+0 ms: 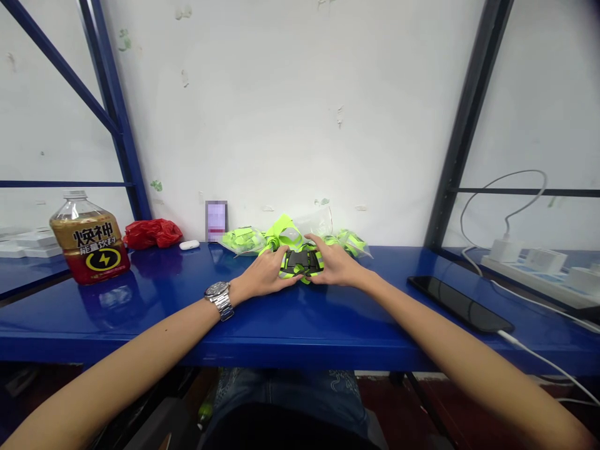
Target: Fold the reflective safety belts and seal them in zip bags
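A folded neon-yellow reflective strap with a black side-release buckle (302, 261) is between my two hands, low over the blue table. My left hand (265, 272), with a metal watch on its wrist, grips the buckle's left end between thumb and fingers. From the other side, my right hand (337, 264) holds the right end, its thumb below and a finger raised above. A loop of the neon strap (284, 230) stands up behind the buckle. Clear bags of more neon straps lie behind, one at the left (244, 240) and one at the right (352, 242).
On the blue table (290, 322) stand a large drink bottle (91, 240), a red plastic bag (152, 234) and a white earbud case (189, 245). A phone (216, 220) leans on the wall. Right lies a charging phone (459, 303) near a power strip (544, 278).
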A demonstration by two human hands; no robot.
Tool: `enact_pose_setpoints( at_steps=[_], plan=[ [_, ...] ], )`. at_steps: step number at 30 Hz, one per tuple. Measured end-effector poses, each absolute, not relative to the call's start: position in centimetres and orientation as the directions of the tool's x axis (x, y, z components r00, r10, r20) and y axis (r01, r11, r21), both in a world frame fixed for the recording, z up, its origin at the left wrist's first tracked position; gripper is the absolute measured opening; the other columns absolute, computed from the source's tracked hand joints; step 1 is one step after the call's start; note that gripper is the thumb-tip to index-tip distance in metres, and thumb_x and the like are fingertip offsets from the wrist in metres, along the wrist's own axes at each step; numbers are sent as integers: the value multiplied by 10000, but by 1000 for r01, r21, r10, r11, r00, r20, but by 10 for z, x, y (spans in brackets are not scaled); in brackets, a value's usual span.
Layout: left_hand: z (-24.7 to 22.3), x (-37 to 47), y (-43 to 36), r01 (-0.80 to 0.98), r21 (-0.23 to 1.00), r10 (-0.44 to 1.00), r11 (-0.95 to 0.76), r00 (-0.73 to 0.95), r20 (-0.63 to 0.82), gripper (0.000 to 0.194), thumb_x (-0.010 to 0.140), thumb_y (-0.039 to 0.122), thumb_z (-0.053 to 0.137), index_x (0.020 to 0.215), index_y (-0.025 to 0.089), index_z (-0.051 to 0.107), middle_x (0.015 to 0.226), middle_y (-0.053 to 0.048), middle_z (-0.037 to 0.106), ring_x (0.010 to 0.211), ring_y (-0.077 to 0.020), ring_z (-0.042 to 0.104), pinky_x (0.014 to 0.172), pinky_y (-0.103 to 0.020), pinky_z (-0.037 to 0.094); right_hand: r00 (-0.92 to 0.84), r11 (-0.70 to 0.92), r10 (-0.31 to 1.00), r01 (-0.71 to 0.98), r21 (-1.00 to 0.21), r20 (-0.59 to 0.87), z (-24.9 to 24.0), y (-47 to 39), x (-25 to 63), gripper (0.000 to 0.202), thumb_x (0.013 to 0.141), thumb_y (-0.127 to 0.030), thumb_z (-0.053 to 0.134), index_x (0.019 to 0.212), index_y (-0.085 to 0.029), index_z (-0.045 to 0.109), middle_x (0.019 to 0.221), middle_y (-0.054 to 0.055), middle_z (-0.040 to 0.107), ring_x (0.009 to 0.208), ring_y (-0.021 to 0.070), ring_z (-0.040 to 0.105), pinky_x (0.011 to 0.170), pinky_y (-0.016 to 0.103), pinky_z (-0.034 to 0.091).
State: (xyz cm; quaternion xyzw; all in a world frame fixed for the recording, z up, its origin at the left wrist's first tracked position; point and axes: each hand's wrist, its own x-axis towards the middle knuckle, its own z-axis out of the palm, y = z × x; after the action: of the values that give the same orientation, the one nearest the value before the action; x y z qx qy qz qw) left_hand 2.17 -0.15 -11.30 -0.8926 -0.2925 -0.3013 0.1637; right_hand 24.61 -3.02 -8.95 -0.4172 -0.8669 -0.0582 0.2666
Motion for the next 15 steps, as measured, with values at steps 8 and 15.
enact_pose_setpoints(
  at_steps=[8, 15],
  plan=[
    [-114, 22, -2, 619, -119, 427, -777, 656, 622, 631, 849, 596, 507, 1247, 117, 406, 977, -163, 639, 900, -316, 631, 782, -409, 476, -517, 651, 684, 751, -112, 514, -91, -31, 243, 894, 644, -318, 677, 1421, -117, 282, 780, 51, 636, 614, 190, 557, 565, 250, 302],
    [-114, 22, -1, 628, -128, 440, -767, 661, 609, 608, 852, 595, 504, 1221, 118, 427, 971, -150, 638, 848, -293, 633, 752, -395, 483, -566, 704, 629, 706, -79, 533, -92, -27, 245, 771, 660, -335, 677, 1358, -138, 414, 930, 104, 680, 758, 229, 611, 628, 272, 356]
  ],
)
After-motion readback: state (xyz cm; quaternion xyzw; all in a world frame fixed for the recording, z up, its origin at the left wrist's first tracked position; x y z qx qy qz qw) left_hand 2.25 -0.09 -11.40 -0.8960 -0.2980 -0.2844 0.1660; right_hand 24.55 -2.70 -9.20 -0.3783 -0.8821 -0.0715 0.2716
